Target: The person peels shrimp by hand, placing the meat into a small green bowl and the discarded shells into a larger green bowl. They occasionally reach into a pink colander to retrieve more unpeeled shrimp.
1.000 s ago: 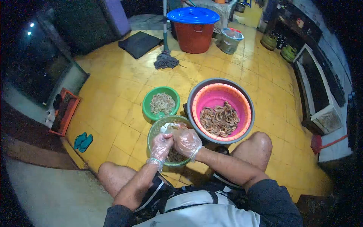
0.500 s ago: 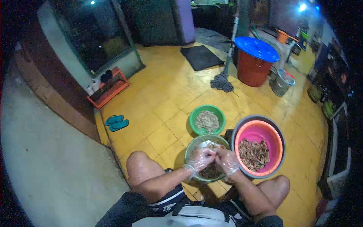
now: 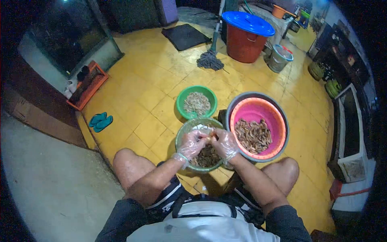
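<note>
My left hand (image 3: 191, 144) and my right hand (image 3: 224, 142), both in clear plastic gloves, meet over a green speckled bowl (image 3: 179, 138). Their fingers pinch together around something small that I cannot make out. Brown scraps (image 3: 206, 156) lie in that bowl below the hands. Just behind it, a bright green bowl (image 3: 213, 98) holds pale peeled pieces (image 3: 197, 103). To the right, a pink basin with an orange rim (image 3: 283, 128) sits inside a grey tub (image 3: 287, 141) and holds brown shrimp-like pieces (image 3: 254, 135).
Teal sandals (image 3: 100, 121) and an orange rack (image 3: 92, 87) are at the left. Farther back are a black mat (image 3: 186, 36), a mop (image 3: 210, 60), a red bin with blue lid (image 3: 246, 42) and a small bucket (image 3: 278, 59). A white-framed cabinet (image 3: 351, 163) stands right.
The view has shifted, so the bowls and floor objects appear higher and farther left. Both hands stay together over the speckled bowl, with their fingers slightly changed in pose.
</note>
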The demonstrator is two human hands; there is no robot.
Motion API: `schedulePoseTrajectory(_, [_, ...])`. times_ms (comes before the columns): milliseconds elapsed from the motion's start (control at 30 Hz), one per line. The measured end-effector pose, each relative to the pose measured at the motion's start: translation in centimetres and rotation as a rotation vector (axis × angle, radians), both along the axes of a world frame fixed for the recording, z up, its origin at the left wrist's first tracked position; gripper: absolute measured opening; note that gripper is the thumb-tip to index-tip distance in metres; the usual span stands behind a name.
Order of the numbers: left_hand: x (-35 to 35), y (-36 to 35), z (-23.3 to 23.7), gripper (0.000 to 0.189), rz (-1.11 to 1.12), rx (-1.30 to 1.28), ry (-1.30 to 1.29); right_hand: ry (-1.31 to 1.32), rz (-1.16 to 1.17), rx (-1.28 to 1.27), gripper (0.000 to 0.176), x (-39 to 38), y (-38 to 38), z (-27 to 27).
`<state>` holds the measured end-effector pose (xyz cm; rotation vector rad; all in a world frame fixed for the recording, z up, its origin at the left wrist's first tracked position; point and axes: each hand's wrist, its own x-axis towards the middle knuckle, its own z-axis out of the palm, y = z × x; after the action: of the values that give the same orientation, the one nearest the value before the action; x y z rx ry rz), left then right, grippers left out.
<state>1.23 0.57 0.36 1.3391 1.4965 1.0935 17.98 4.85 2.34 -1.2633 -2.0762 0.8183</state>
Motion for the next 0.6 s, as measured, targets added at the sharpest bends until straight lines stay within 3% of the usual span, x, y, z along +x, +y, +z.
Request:
schedulePoseTrajectory(133, [-0.4,0.1,0.7,0.013,-0.016,-0.032,0.091,-0.068,-0.025,0.007,0.017,0.0,0.2,1.1])
schedulePoseTrajectory(267, [-0.9,0.2,1.7,0.021,0.070,-0.139,-0.043,-0.193,-0.091,-0.047,0.019,0.8,1.1,1.1])
schedulePoseTrajectory(367, [-1.0,0.2,1.7,0.027,0.108,-0.158,-0.106,-0.207,0.109,-0.074,0.019,1.2,1.8,-1.0])
schedulePoseTrajectory(467, [-0.7,0.0,1.6,0.030,0.105,-0.183,-0.163,-0.281,0.265,0.137,0.026,1.6,2.1,-3.1])
schedulePoseTrajectory(533, [-0.5,0.0,1.4,0.031,0.056,-0.218,-0.195,-0.266,0.405,-0.008,0.025,1.4,1.9,-1.9])
schedulePoseTrajectory(600, [-0.7,0.0,0.5,0.030,-0.011,-0.253,0.002,-0.318,0.398,-0.126,0.026,1.6,1.6,-1.2])
